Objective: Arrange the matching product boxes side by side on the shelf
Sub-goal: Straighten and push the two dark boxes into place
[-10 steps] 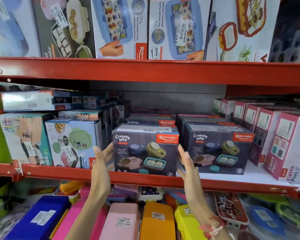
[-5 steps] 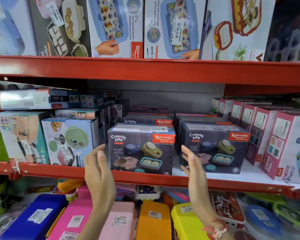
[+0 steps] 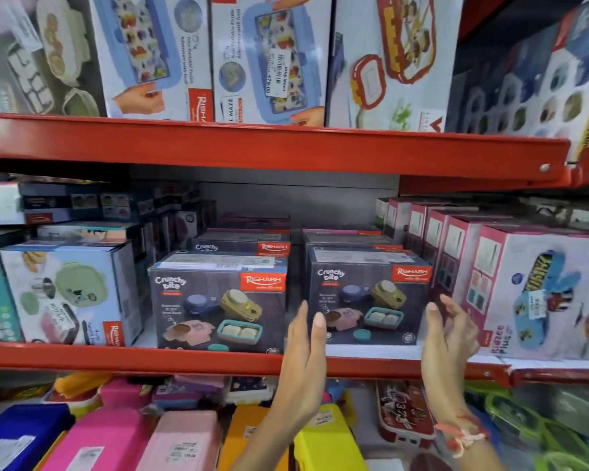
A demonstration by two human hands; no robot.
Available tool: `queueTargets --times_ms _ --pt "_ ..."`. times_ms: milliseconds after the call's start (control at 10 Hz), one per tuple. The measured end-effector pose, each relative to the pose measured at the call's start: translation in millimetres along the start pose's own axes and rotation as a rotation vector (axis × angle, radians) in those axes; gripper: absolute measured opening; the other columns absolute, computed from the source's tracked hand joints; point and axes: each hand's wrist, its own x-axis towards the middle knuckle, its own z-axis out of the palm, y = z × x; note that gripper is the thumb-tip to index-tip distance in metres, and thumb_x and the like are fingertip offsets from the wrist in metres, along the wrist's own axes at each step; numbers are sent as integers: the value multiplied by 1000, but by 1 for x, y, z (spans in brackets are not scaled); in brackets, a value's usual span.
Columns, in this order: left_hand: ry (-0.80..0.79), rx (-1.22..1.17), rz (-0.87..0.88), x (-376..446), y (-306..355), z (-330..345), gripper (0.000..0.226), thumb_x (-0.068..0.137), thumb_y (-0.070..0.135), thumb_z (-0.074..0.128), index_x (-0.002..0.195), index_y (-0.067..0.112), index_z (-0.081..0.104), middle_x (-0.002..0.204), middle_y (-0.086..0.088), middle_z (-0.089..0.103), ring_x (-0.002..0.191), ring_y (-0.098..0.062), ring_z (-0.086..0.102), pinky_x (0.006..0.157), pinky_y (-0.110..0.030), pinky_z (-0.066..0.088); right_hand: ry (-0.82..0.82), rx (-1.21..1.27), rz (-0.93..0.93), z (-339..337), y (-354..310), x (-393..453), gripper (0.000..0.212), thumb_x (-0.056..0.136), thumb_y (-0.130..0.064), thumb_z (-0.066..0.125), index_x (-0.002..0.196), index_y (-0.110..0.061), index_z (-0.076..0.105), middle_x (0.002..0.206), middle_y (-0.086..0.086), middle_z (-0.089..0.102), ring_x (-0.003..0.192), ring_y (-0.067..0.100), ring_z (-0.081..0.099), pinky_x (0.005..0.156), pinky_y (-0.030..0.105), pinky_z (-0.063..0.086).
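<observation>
Two dark "Crunchy bite" boxes stand at the front of the middle red shelf (image 3: pixel 218 360). The left Crunchy bite box (image 3: pixel 218 305) stands free, with a narrow gap to the right Crunchy bite box (image 3: pixel 368 297). My left hand (image 3: pixel 303 351) is raised flat at the right box's left front corner, fingers straight and holding nothing. My right hand (image 3: pixel 451 331) hovers at that box's right side with fingers curled and apart, also holding nothing. Whether either hand touches the box I cannot tell. More of the same boxes sit stacked behind both.
Pink Kidzee Plus boxes (image 3: pixel 531 294) stand close on the right. A pale blue box with a green lunch box picture (image 3: pixel 65 294) stands left. Puzzle boxes (image 3: pixel 269 56) fill the upper shelf. Coloured plastic cases (image 3: pixel 181 443) lie on the shelf below.
Both hands have left the left Crunchy bite box and shifted right to flank the right one. The view has also turned to the right.
</observation>
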Motion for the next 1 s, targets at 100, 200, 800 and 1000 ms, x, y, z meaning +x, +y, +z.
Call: queueTargets --times_ms 100,200,800,1000 --pt "13 -30 -25 13 6 8 73 86 65 17 151 34 8 158 19 13 143 3 10 113 -21 7 -174 63 41 -7 3 12 45 97 -44 42 138 -28 41 149 -1 36 136 17 33 109 36 25" --pt "-4 -46 -41 17 10 12 77 80 68 11 150 34 7 160 17 9 145 1 5 119 -27 2 -301 137 78 -11 -3 13 47 97 -47 36 142 -35 37 143 -13 38 131 5 33 107 30 26" --pt "-23 -103 -36 -11 3 11 94 59 95 17 144 53 15 158 14 24 144 -6 24 121 -44 20 -310 151 81 -44 -9 -17 56 69 -84 40 121 -65 48 149 -11 43 139 10 37 115 49 32" --pt "11 21 37 -21 11 5 75 80 71 19 148 39 17 157 17 23 145 -2 18 121 -34 16 -152 -14 -49 -36 -19 -27 54 89 -61 39 138 -40 41 149 -2 35 140 18 32 114 44 29"
